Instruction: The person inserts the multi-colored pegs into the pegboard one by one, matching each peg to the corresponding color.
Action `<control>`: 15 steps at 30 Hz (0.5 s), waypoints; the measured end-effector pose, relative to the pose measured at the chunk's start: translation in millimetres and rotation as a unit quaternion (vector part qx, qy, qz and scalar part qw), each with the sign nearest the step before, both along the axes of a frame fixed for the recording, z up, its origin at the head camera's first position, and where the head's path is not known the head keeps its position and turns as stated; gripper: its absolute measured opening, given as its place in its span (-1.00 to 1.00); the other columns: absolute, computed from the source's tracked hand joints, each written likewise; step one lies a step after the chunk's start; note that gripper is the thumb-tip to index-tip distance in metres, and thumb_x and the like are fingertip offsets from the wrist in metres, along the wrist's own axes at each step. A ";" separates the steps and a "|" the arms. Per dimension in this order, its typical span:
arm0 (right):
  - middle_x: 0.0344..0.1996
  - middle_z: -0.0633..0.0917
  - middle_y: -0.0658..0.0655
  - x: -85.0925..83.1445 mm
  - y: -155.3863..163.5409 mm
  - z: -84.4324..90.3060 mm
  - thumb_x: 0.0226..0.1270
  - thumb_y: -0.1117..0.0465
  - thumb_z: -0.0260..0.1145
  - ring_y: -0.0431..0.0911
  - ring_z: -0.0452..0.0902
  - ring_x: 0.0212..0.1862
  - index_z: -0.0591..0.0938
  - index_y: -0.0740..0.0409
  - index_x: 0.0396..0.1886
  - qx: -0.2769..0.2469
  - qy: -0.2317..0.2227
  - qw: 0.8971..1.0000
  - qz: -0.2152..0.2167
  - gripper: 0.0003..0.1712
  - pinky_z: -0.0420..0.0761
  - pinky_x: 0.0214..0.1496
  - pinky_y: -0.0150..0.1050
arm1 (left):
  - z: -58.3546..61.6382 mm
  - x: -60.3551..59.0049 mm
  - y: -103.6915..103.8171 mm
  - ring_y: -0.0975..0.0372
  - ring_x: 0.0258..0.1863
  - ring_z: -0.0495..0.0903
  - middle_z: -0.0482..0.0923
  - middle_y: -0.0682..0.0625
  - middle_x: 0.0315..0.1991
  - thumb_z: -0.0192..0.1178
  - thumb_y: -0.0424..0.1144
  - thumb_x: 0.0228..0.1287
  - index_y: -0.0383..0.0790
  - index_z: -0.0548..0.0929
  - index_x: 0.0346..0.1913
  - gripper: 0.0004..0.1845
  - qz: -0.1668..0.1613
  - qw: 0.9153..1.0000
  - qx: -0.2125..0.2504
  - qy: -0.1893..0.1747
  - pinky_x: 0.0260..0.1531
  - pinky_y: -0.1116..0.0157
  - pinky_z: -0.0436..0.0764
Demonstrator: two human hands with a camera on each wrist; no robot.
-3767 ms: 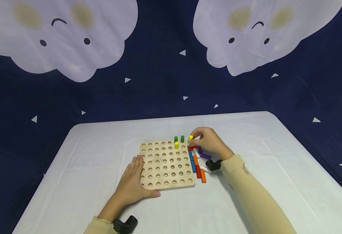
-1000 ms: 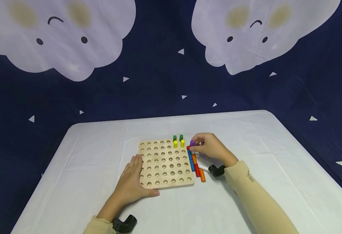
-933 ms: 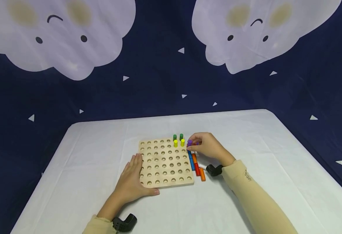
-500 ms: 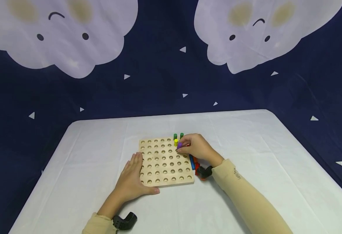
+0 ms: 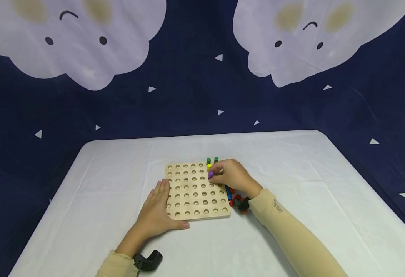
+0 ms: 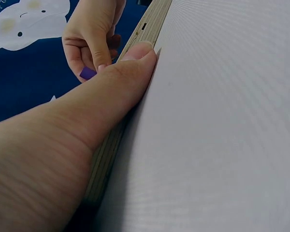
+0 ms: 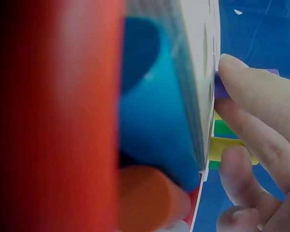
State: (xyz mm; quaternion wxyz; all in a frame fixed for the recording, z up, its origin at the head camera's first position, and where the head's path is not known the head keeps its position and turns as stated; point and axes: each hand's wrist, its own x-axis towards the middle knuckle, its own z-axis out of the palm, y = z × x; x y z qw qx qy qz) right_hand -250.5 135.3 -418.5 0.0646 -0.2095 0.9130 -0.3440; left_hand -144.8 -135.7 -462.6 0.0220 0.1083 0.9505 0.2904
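Note:
A square wooden pegboard (image 5: 200, 207) with rows of round holes lies on the white table. My left hand (image 5: 155, 211) rests against its left side and near corner, fingers straight, thumb (image 6: 130, 67) along the front edge. Between thumb and fingertips my right hand (image 5: 235, 177) pinches a purple peg (image 5: 210, 174), held upright at a hole in the third row. Its lower end meets the board face in the right wrist view. Just behind it stands a yellow peg (image 5: 209, 167), and two green pegs (image 5: 208, 160) stand in the back row. The second yellow peg (image 7: 224, 149) hides behind my right hand in the head view.
Loose pegs lie along the board's right side: blue (image 5: 228, 192), red (image 7: 63, 116) and orange (image 7: 150, 198), partly covered by my right wrist and its black wrist camera (image 5: 242, 204). A dark blue cloth (image 5: 188, 107) with cloud shapes hangs behind the table.
The second yellow peg went from my right hand into the board. My right hand then picked up a purple peg and brought it left over the third row. The left hand stayed put.

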 end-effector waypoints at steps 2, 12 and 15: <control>-0.33 0.78 -0.18 0.8 -0.8 0.8 0.09 0.07 0.57 -0.26 0.62 -0.30 0.78 -0.13 -0.29 0.005 -0.001 1.000 -0.002 -0.83 0.61 -0.21 -0.27 | 0.5 0.2 0.4 -0.04 0.62 -0.25 -0.26 -0.23 0.61 0.43 0.58 -0.50 -0.38 -0.20 0.57 0.69 0.000 1.000 0.000 -0.003 0.58 -0.06 -0.15; -0.12 0.79 -0.07 8.4 13.5 16.4 0.21 0.02 0.49 -0.16 0.61 -0.39 0.78 -0.05 -0.10 -0.033 -0.015 0.999 0.000 -0.72 0.67 -0.33 -0.28 | 1.4 1.6 0.9 -0.07 0.62 -0.24 -0.26 -0.25 0.61 0.43 0.57 -0.47 -0.40 -0.20 0.57 0.67 0.000 1.000 -0.004 -0.008 0.58 -0.08 -0.15; -0.14 0.80 -0.02 6.8 29.3 26.7 0.28 0.00 0.43 -0.08 0.54 -0.43 0.78 0.01 -0.08 -0.050 0.018 0.997 -0.047 -0.70 0.62 -0.43 -0.25 | 1.8 0.9 1.1 -0.06 0.62 -0.24 -0.26 -0.24 0.61 0.43 0.58 -0.49 -0.39 -0.19 0.57 0.68 0.002 1.000 -0.006 -0.003 0.58 -0.07 -0.15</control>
